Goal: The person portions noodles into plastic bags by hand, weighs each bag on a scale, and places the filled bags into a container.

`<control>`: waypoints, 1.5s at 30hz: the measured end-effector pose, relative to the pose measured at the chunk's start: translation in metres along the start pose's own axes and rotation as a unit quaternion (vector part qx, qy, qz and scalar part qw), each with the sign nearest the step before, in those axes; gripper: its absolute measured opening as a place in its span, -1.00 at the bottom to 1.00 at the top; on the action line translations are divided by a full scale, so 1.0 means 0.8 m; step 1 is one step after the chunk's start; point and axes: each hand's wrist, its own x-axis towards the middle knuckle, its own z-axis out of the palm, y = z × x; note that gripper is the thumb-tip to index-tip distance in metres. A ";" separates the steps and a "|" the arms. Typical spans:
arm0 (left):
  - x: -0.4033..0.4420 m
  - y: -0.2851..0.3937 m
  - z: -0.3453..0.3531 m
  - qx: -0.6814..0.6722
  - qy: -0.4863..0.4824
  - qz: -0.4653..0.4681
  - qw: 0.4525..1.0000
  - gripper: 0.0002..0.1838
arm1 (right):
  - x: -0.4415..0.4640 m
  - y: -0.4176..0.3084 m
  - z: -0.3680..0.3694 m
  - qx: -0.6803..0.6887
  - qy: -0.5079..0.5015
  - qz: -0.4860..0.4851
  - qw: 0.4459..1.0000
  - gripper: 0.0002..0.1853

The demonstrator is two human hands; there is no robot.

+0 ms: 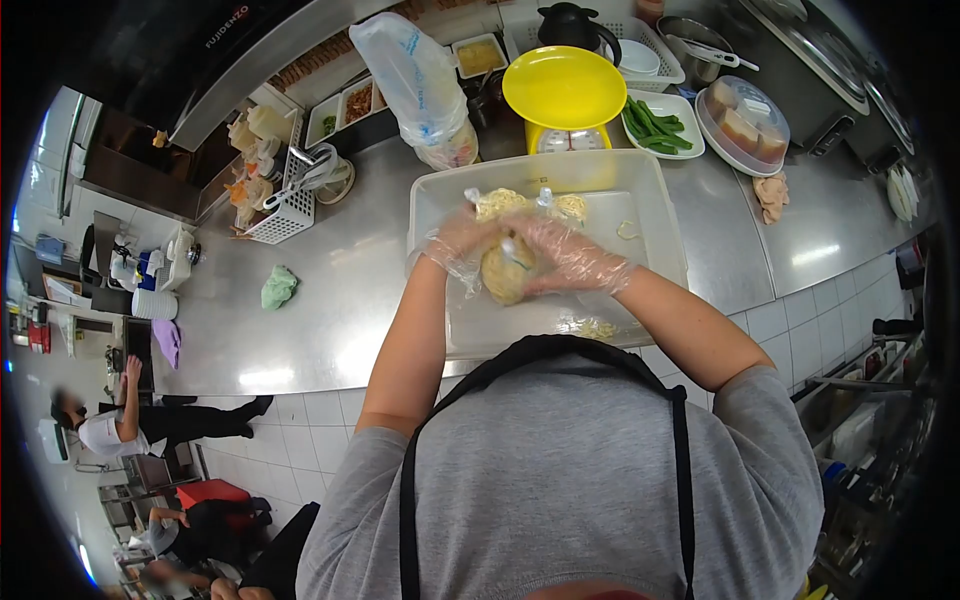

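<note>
Both of my hands wear clear plastic gloves and are over a translucent tub (665,300). My right hand (572,254) is curved around the right side of a bag of noodles (505,272), its fingers closed on it. On the bag's upper left is my left hand (462,242), blurred, with its fingers partly hidden. Behind my hands, two more bags of noodles, one at left (498,204) and one at right (570,207), lie in the tub. Loose noodle bits (597,328) are on the tub's floor.
A yellow scale (565,90) stands behind the tub, between a plastic bag (410,80) and a plate of green vegetables (660,125). A utensil basket (285,205) and green cloth (279,287) are at left. A covered dish (742,125) is at right. Other people are at lower left.
</note>
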 end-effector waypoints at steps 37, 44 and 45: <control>-0.042 0.059 0.011 -0.669 -0.178 0.098 0.715 -0.24 | 0.022 -0.033 -0.052 0.507 0.277 0.297 0.760 -0.34; -0.046 0.056 0.020 -0.743 -0.192 0.062 0.638 -0.30 | 0.014 -0.010 -0.025 0.445 0.105 0.221 0.862 -0.30; -0.049 0.063 0.026 -0.736 -0.159 0.079 0.654 -0.32 | 0.014 -0.005 -0.022 0.380 0.098 0.216 0.894 -0.31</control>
